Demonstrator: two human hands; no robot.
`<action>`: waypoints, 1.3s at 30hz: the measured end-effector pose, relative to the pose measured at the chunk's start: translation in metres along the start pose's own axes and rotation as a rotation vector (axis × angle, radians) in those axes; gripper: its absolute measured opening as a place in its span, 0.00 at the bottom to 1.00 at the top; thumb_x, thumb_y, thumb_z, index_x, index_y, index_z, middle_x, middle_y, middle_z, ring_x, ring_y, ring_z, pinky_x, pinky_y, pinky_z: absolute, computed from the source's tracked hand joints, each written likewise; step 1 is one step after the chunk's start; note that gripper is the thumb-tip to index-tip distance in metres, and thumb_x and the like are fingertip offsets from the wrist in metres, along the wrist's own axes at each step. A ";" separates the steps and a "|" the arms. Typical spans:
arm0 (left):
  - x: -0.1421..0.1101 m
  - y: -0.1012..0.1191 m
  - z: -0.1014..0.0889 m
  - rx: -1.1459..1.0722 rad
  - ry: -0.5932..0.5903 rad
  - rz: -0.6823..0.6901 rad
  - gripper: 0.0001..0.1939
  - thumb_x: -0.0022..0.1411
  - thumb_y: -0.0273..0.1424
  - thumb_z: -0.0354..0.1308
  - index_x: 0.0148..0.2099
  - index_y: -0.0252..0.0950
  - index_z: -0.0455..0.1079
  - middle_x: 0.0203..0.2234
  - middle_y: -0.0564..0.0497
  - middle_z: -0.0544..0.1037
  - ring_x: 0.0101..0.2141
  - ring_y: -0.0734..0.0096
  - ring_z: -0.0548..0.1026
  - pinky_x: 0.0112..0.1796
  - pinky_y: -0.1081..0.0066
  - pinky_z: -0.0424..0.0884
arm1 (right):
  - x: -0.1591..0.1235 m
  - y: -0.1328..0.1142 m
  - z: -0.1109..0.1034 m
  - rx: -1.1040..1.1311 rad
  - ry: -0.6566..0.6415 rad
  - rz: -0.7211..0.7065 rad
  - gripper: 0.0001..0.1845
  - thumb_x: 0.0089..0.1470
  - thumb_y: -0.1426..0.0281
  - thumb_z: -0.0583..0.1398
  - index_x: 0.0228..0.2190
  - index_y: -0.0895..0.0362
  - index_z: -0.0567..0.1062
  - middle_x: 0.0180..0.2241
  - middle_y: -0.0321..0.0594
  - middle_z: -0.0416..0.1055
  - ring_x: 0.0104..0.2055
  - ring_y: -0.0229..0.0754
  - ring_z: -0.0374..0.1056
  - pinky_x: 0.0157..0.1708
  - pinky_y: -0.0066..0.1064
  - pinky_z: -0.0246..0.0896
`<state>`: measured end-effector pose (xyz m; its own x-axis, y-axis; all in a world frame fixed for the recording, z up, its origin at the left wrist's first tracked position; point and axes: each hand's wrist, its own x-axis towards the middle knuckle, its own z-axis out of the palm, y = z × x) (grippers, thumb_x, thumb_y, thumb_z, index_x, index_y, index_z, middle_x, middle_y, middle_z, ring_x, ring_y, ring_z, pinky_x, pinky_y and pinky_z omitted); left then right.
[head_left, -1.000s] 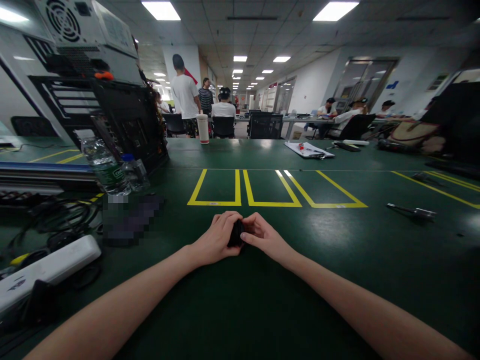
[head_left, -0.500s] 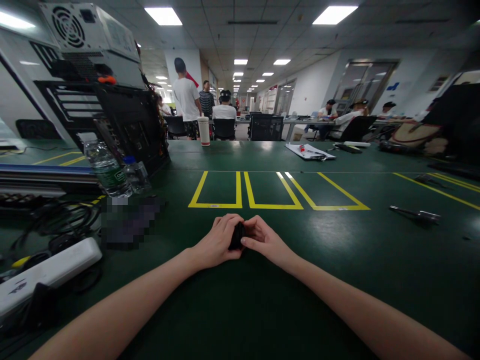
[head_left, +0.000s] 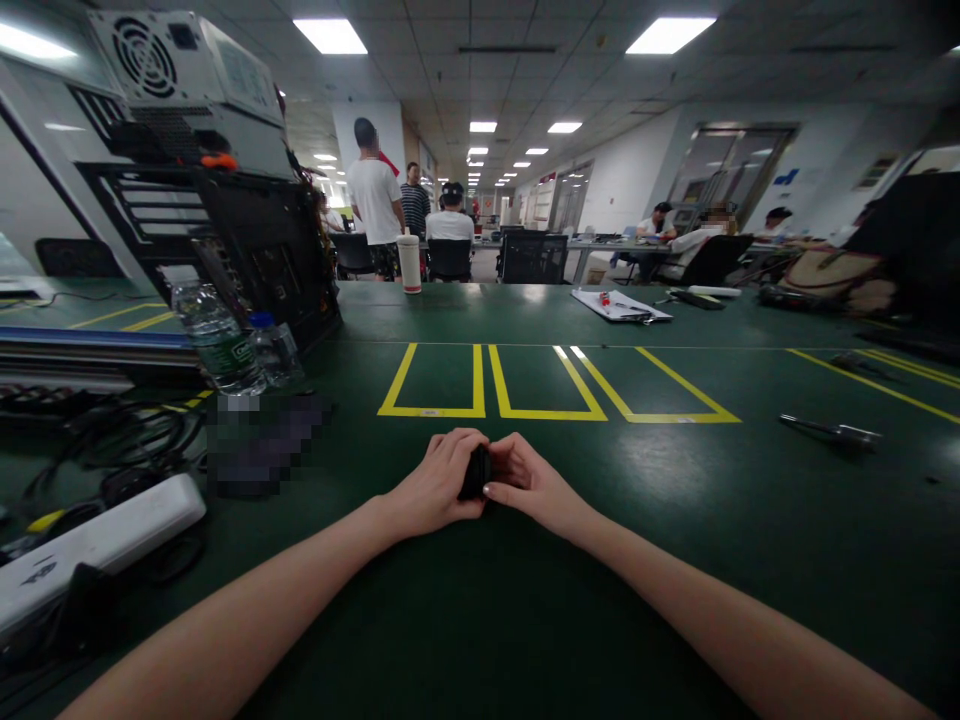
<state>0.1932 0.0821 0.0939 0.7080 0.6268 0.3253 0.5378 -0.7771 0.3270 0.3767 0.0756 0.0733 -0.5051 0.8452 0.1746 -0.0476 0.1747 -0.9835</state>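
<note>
Between my two hands is a small black rounded object (head_left: 475,474), partly covered by fingers, so its kind does not show. My left hand (head_left: 439,482) wraps over its left side, fingers on top and thumb below. From the right, my right hand (head_left: 534,484) closes on it with bent fingers and the thumb at its lower edge. Both hands are low over the green tabletop (head_left: 480,620), just in front of the yellow tape outlines (head_left: 551,414).
On the left stand an open computer case (head_left: 262,250), a large plastic bottle (head_left: 214,340), a smaller bottle (head_left: 274,350) and a white power strip (head_left: 112,535) among cables. Further back are a cup (head_left: 409,263) and a clipboard (head_left: 619,305). A metal tool (head_left: 829,432) lies right.
The hands and the black object stay almost as they were. The whole view has shifted very slightly.
</note>
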 end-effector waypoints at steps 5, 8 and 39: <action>0.001 0.000 -0.001 -0.002 0.010 0.004 0.29 0.52 0.31 0.57 0.53 0.36 0.47 0.48 0.43 0.59 0.49 0.59 0.60 0.48 0.58 0.58 | 0.001 -0.001 0.002 -0.040 0.043 0.011 0.09 0.50 0.69 0.57 0.36 0.54 0.64 0.37 0.35 0.65 0.42 0.39 0.64 0.44 0.37 0.60; 0.001 -0.001 0.002 0.002 0.015 0.003 0.29 0.52 0.31 0.57 0.53 0.36 0.47 0.48 0.43 0.59 0.49 0.59 0.59 0.48 0.58 0.57 | 0.002 0.000 0.001 -0.072 0.077 0.056 0.12 0.50 0.69 0.57 0.39 0.53 0.63 0.40 0.36 0.64 0.44 0.40 0.63 0.45 0.38 0.60; 0.001 -0.002 0.003 -0.006 0.027 0.011 0.30 0.52 0.30 0.57 0.53 0.37 0.46 0.48 0.43 0.60 0.49 0.58 0.60 0.47 0.57 0.57 | 0.002 -0.001 0.002 -0.047 0.075 0.038 0.12 0.48 0.68 0.58 0.37 0.54 0.63 0.39 0.37 0.63 0.45 0.41 0.62 0.46 0.39 0.59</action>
<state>0.1944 0.0847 0.0907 0.7015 0.6193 0.3527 0.5270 -0.7839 0.3284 0.3740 0.0763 0.0743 -0.4393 0.8870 0.1420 0.0118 0.1638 -0.9864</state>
